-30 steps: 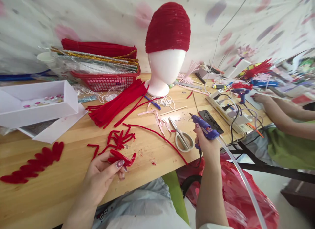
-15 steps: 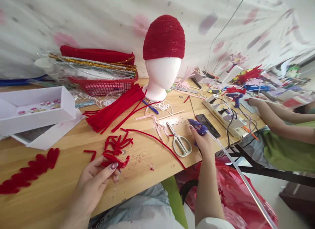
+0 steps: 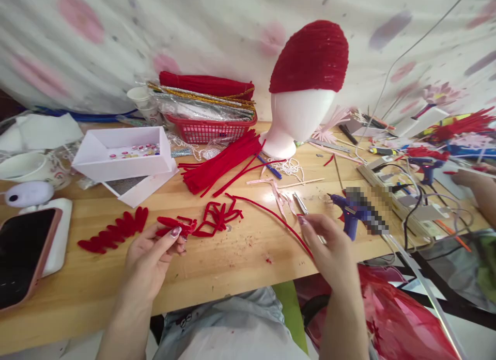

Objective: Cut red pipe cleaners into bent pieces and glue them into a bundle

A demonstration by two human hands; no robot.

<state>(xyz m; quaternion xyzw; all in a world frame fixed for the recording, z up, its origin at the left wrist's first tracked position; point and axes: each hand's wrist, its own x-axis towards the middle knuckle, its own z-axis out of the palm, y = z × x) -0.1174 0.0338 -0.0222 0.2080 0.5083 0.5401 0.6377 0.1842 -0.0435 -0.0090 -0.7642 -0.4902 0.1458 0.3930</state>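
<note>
My left hand (image 3: pixel 149 259) is closed on a bent red pipe cleaner piece (image 3: pixel 176 224), pinching it between thumb and fingers. My right hand (image 3: pixel 331 246) hovers above a pair of scissors (image 3: pixel 300 204), with loosely curved fingers and nothing visible in them. It hides most of the scissors' handles. To its right, a blue glue gun (image 3: pixel 351 215) rests on the table, nozzle pointing left. Short bent red pipe cleaners (image 3: pixel 219 218) lie in a pile between the hands. A joined row of red petal shapes (image 3: pixel 114 231) sits left of my left hand.
Behind stands a white mannequin head (image 3: pixel 300 114) with a red covering (image 3: pixel 312 58). A red basket (image 3: pixel 213 130), a pipe cleaner bundle (image 3: pixel 225 163) and a white box (image 3: pixel 120 163) are nearby. A phone (image 3: pixel 27 256) stands left; a power strip (image 3: pixel 387 194) and another person's hand (image 3: pixel 475 184) are right.
My right hand has let go of the glue gun and moved left over the scissors. My left hand still holds its red piece. The view has turned left.
</note>
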